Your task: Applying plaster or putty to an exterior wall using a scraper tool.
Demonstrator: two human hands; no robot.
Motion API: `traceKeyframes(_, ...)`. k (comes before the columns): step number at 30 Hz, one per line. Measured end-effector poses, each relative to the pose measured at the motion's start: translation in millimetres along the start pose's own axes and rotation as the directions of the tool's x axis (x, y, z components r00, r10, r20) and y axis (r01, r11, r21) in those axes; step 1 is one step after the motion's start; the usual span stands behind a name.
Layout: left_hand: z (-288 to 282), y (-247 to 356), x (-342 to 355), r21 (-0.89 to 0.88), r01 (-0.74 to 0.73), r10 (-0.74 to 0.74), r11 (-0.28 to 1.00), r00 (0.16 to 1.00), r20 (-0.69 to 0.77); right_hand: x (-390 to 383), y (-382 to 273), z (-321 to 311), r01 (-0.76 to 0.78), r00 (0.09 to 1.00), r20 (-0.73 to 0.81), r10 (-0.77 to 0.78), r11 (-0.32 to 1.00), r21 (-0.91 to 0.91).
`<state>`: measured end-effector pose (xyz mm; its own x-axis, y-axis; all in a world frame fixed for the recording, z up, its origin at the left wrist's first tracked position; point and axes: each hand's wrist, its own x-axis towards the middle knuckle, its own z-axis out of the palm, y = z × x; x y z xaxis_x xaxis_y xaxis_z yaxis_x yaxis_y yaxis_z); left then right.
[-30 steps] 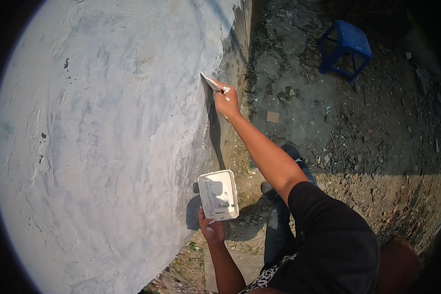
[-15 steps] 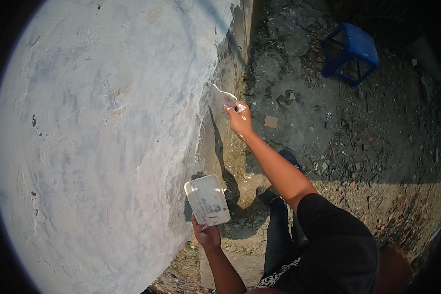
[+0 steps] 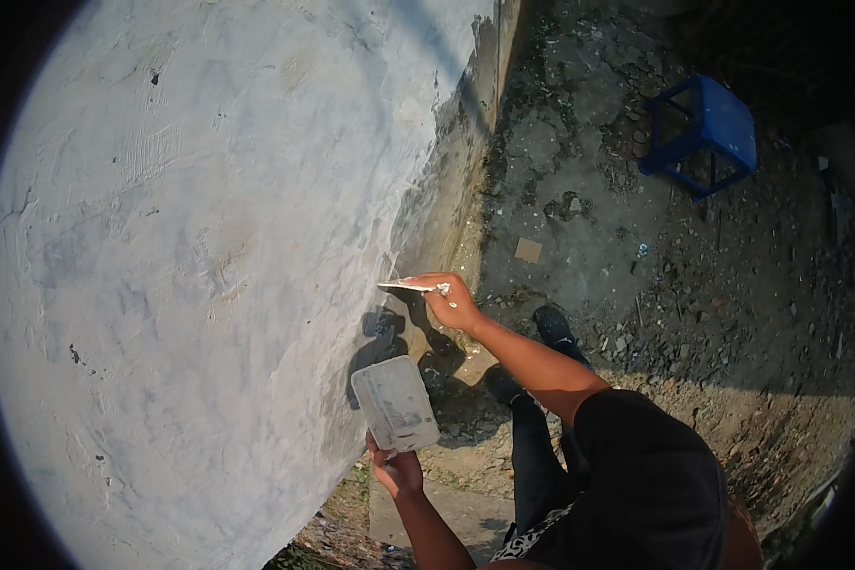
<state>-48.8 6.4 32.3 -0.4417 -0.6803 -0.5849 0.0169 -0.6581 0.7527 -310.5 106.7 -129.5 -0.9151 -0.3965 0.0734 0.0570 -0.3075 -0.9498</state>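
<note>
My right hand grips a flat metal scraper smeared with white paste, its blade at the lower plastered part of the rough white wall, beside the grey, unevenly coated strip along its edge. My fingers carry white smears. Below, my left hand holds a pale rectangular plastic tub by its near end, with white and grey residue inside, close in front of the wall.
A blue plastic stool is at the upper right on the cracked concrete ground, strewn with rubble. A small square cardboard piece lies near my right arm. My legs and dark footwear show beside the wall's foot.
My right hand with the scraper has come down along the wall, the blade turned more level. The tub has moved slightly down and left. The stool appears lower in the picture.
</note>
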Motion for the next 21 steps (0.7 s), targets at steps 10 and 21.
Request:
traceKeyframes(10, -14, -20, -6, -0.034, -0.036, 0.040, 0.999, 0.990, 0.136, 72, 39, -25, -0.224, 0.759, -0.544, 0.359, 0.927, 0.300)
traceKeyframes(21, -45, -11, -15, -0.033, -0.059, 0.062, 0.998, 0.994, 0.095, -36, 36, 36, -0.327, 0.931, -0.110, 0.348, 0.930, 0.170)
